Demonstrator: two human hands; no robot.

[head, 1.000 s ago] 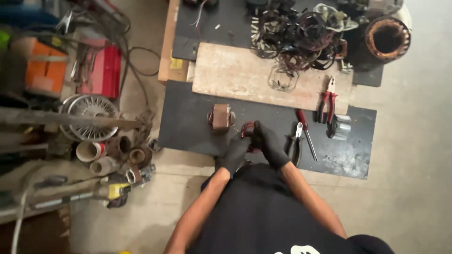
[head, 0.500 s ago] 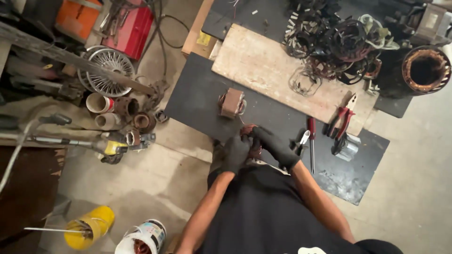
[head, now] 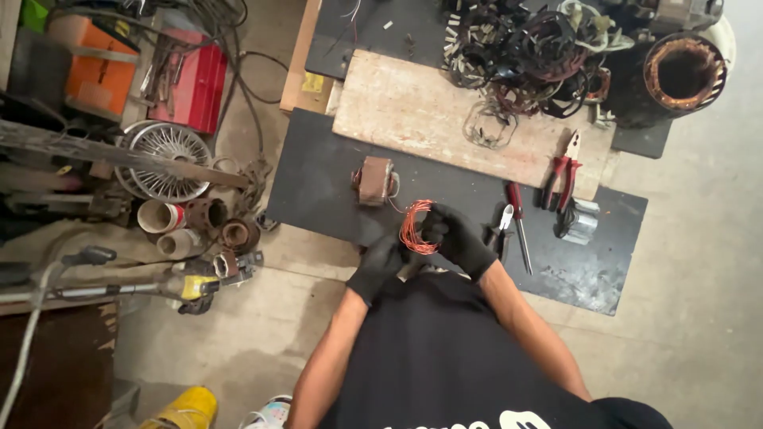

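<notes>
Your one head camera looks steeply down from well above, taking in your hands, the dark mat [head: 334,183] and the floor [head: 699,262] around it.

wire coil [head: 416,226]: shiny copper | gloves [head: 461,238]: matt black cloth | board [head: 429,111]: rough pale wood | mat [head: 318,183]: matt dark

Even, soft daylight-like lighting, moderately bright, faint shadows only, no hard glare, dark mat [head: 334,171] reads flat, black gloves lose detail, slight softness overall, wide-angle stretch at frame edges, lower left corner dimmer, upper right floor palest, copper wire coil [head: 416,226] fairly sharp.
</notes>
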